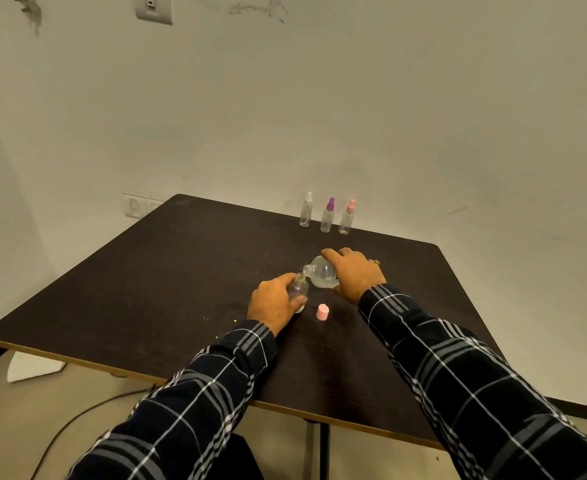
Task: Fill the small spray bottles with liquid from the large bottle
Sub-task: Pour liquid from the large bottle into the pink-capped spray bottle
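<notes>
My left hand (274,303) grips a small clear bottle (299,288) standing upright on the dark table (146,289), its neck uncapped. My right hand (352,273) holds the large clear bottle (321,271) tilted on its side, its open mouth right above the small bottle's neck. A pink cap (322,312) lies on the table just right of the small bottle. Three small spray bottles stand in a row at the far edge: one with a white top (306,210), one with a purple top (327,215), one with a pink top (347,217).
The table sits in a corner against pale walls. Tiny yellow specks (235,320) dot the table left of my left hand. A white cloth (32,367) and a dark cable (77,419) lie on the floor below the near-left edge.
</notes>
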